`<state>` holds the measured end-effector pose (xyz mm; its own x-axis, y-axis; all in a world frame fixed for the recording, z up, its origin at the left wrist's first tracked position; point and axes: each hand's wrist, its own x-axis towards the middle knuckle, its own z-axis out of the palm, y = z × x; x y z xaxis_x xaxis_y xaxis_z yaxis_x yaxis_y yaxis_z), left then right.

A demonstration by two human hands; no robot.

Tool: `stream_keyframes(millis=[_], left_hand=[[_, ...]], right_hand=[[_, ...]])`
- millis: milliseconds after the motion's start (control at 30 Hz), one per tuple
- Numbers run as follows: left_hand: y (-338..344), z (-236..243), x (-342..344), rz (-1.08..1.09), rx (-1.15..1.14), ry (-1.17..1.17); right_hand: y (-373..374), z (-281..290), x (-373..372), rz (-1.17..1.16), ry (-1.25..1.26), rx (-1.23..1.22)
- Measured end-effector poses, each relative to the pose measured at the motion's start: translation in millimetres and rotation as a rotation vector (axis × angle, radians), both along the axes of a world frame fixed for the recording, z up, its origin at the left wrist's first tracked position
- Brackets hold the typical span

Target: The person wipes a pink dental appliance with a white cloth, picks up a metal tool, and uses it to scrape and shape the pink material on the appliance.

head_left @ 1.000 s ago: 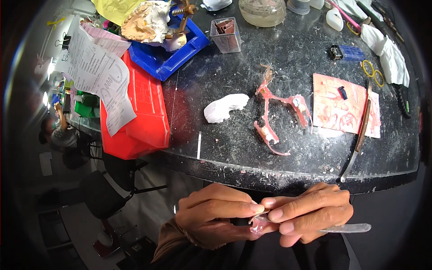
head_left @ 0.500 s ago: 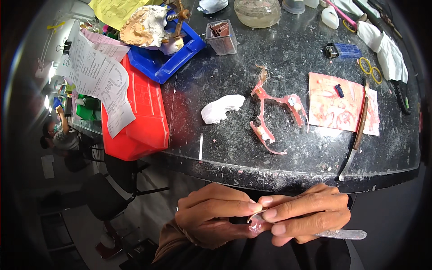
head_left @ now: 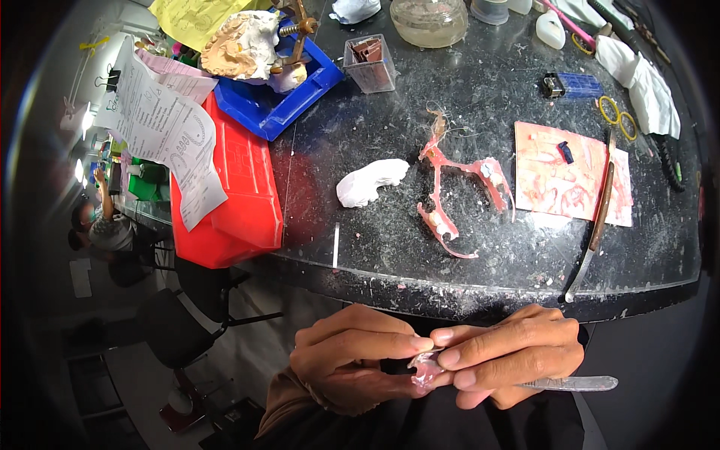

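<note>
Below the table's front edge, my left hand [head_left: 352,364] pinches a small glossy pink piece [head_left: 425,373] that looks like dental wax or acrylic. My right hand [head_left: 517,352] meets it from the other side, its fingertips against the piece. Out of the right hand's little-finger side sticks a flat metal scalpel handle [head_left: 581,384]; its working end is hidden by the fingers. On the table ahead lie a branched pink framework [head_left: 437,180] with tooth-like bits, a white curved plaster piece [head_left: 367,184] and a thin white strip [head_left: 335,245].
To the right are a pink wax sheet [head_left: 544,191], a wooden-handled wax knife [head_left: 600,206] reaching the edge, and a blue lighter [head_left: 574,85]. A red box [head_left: 225,225] and a blue tray [head_left: 262,124] with a plaster model [head_left: 240,45] stand left. Far left is another person [head_left: 109,225].
The pink piece has turned slightly between my fingertips, showing more of its surface. The scalpel handle's end has shifted a little right and up. Things on the table stay put.
</note>
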<state>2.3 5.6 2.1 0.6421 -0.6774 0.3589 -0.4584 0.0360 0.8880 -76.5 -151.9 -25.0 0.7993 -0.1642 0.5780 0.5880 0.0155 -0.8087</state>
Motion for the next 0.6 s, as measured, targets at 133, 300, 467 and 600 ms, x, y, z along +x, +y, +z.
stream_keyframes(millis=[133, 300, 467, 600], left_hand=[[-0.4, -1.1, -0.7, 0.027, -0.021, 0.023], [1.1, -2.8, 1.1, 0.001, -0.041, 0.061], [-1.0, -3.8, -0.4, -0.003, -0.079, 0.101], [1.2, -1.3, 2.0, -0.035, -0.015, 0.062]], right_hand=[[0.2, -1.4, 2.1, -0.011, -0.019, -0.014], [1.5, -2.6, 1.6, -0.022, -0.005, -0.016], [1.6, -1.5, 2.8, -0.064, -0.011, -0.025], [5.3, -5.3, 2.9, -0.093, -0.012, -0.037]])
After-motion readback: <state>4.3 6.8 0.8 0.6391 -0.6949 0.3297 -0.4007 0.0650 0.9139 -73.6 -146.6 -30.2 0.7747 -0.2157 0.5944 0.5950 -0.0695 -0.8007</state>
